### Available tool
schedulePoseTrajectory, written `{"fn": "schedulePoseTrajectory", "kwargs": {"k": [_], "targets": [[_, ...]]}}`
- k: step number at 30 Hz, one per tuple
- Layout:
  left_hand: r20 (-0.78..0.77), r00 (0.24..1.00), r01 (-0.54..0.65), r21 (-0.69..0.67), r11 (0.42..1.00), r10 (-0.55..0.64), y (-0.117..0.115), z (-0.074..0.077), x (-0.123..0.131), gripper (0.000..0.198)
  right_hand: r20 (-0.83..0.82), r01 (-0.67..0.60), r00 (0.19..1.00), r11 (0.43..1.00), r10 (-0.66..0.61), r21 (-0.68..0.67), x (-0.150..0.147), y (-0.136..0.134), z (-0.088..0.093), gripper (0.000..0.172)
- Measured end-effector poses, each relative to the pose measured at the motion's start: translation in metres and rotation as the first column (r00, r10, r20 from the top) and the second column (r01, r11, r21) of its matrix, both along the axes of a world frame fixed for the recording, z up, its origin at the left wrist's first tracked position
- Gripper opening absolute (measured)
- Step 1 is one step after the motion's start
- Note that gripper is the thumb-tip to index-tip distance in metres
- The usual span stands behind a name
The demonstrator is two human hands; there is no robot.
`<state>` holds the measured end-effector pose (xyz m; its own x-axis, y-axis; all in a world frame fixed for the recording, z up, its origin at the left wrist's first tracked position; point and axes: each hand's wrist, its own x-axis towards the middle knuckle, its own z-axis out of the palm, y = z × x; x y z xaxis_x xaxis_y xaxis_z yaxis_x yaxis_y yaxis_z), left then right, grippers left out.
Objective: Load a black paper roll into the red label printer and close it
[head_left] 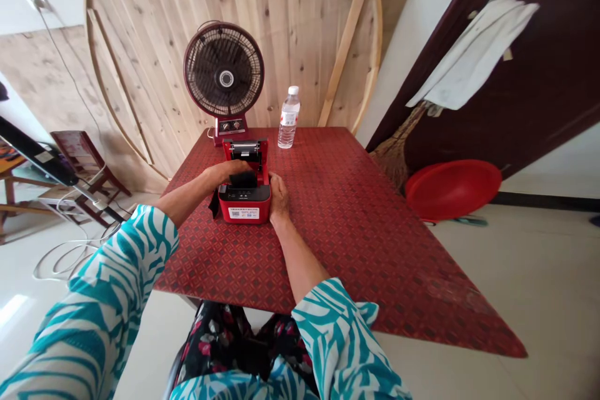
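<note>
A red and black label printer (244, 212) sits on the table with its lid (246, 149) raised, a roller showing inside it. My left hand (229, 170) reaches over the printer's left side into the open body. Its fingers are bent down beside a dark, limp-looking piece (242, 179); the fingertips are hidden. Another black flap (214, 205) hangs at the printer's left side; whether both are one piece I cannot tell. Against the printer's right side, my right hand (279, 197) grips the casing with curled fingers. A white label with printed codes is on the front.
Behind the printer stands a dark red fan (225, 78), with a water bottle (288, 119) to its right. The patterned red table (356, 231) narrows to a corner at lower right. A red basin (454, 190) and a broom (396, 153) are beyond its right edge.
</note>
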<state>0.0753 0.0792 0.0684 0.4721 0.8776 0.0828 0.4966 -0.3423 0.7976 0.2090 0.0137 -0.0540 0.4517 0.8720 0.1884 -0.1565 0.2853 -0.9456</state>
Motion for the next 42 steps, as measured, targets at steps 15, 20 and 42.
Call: {"fn": "schedulePoseTrajectory", "kwargs": {"k": [15, 20, 42], "targets": [[-0.458, 0.889, 0.172, 0.303, 0.937, -0.015, -0.025, 0.008, -0.01, 0.033, 0.029, -0.002, 1.0, 1.0, 0.003, -0.027, 0.003, -0.003, 0.003, 0.044], [-0.249, 0.966, 0.157, 0.349, 0.924, -0.07, -0.041, 0.023, -0.024, 0.037, 0.041, 0.001, 0.999, 1.0, -0.002, 0.0, 0.003, -0.004, 0.003, 0.043], [0.133, 0.844, -0.527, 0.028, 0.849, 0.519, 0.039, -0.076, -0.111, 0.033, 0.024, -0.008, 1.0, 0.999, 0.009, -0.043, 0.007, 0.001, -0.009, 0.046]]}}
